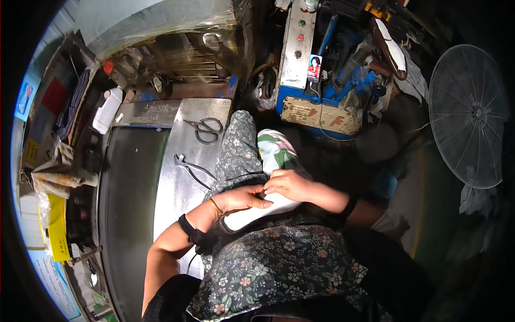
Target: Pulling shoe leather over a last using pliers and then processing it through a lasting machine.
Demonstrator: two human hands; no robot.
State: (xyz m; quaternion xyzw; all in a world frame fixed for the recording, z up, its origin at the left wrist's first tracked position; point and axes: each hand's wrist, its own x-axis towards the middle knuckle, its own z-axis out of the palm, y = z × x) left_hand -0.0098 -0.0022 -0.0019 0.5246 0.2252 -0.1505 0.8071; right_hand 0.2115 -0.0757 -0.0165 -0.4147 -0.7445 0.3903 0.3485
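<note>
Across my lap lies a white, shoe-shaped piece (257,219) with a dark rim at its lower left end. My left hand (244,198) rests over it, the thumb stretched along the white face and the other fingers curled at its far edge. My right hand (287,185) meets the left there, its fingertips pinched together on the same edge. Whatever small part is between the fingertips is hidden. Beyond the hands, a floral-patterned cloth covers one knee (238,139), and a white cloth with green leaves (276,145) covers the other.
To the left, black-handled scissors (206,131) and dark pincers (193,170) lie on a metal bench top (174,193) beside a dark belt (131,188). A blue machine with a button panel (295,48) stands ahead. A brown shoe with white sole (389,48) and a fan (475,112) are right.
</note>
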